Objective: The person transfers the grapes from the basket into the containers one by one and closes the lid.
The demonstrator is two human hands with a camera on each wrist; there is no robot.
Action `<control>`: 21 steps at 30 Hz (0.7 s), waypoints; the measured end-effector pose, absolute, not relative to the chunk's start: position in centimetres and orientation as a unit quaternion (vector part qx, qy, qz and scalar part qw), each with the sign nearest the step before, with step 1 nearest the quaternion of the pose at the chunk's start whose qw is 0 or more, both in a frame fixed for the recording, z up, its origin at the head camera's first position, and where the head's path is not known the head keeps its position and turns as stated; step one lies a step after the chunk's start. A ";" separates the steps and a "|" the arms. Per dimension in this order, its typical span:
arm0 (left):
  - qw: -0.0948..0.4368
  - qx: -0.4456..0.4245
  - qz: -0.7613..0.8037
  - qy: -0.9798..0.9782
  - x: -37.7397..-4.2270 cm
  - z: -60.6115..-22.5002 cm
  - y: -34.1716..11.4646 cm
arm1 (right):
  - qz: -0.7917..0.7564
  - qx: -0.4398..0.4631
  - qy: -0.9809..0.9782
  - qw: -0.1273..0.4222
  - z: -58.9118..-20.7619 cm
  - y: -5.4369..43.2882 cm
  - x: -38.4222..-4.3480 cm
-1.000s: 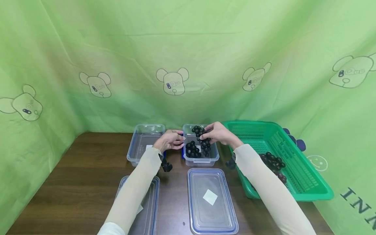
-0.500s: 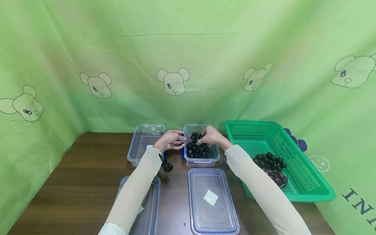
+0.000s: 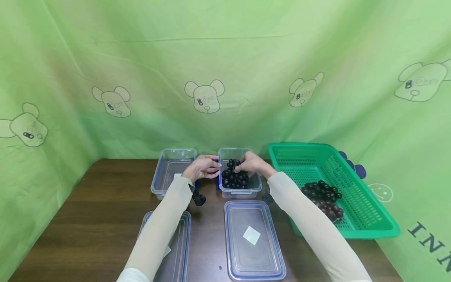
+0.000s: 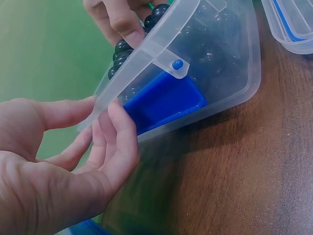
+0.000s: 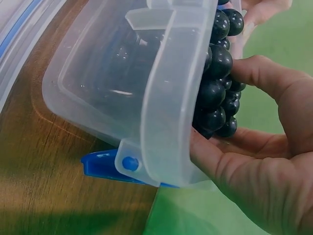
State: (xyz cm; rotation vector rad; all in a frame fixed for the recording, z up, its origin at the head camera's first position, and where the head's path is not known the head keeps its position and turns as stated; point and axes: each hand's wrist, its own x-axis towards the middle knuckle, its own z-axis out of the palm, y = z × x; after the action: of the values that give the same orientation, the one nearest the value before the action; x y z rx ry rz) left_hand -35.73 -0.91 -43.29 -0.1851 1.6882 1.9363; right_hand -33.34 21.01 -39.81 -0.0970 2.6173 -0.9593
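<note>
A bunch of dark grapes lies in the right-hand clear plastic container. My right hand reaches over this container's right side and holds grapes from above. In the right wrist view, its thumb presses the dark grapes, with the other fingers curled behind them, partly hidden by the container wall. My left hand pinches the container's left rim. The left wrist view shows the thumb at the rim and fingers on the outer wall beside a hanging blue latch.
A second clear container stands to the left. Two blue-edged lids lie in front, one clear lid at the middle and another lid partly under the left sleeve. At right, a green basket holds more grapes.
My right hand has lowered the dangling grape bunch into the right-hand container, shifting slightly left, and still holds it. The left hand stays on the container's rim.
</note>
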 end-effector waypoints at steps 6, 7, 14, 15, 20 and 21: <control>0.281 -0.072 0.722 0.628 -35.8 -43.2 -1.0 | -0.339 -0.033 0.923 0.179 -39.9 21.0 -33.5; 0.281 -0.072 0.723 0.628 -35.8 -43.2 -1.0 | -0.339 -0.033 0.923 0.178 -39.9 21.0 -33.5; 0.279 -0.072 0.726 0.625 -35.8 -43.4 -0.8 | -0.303 -0.054 0.937 0.166 -39.8 21.1 -33.6; 0.280 -0.073 0.726 0.623 -35.7 -43.5 -0.8 | -0.287 -0.064 0.943 0.158 -39.7 21.1 -33.6; 0.281 -0.074 0.728 0.621 -35.8 -43.4 -0.9 | -0.233 -0.103 0.959 0.123 -38.4 21.0 -33.4; 0.281 -0.074 0.727 0.622 -35.7 -43.4 -0.9 | -0.235 -0.105 0.959 0.117 -38.0 21.1 -33.3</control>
State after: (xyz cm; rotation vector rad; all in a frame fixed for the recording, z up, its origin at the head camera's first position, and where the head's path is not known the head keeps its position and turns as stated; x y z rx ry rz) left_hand -35.75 -0.88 -43.37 -0.1981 1.6665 1.9479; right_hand -33.29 21.07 -38.00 -0.3083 2.8067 -0.6879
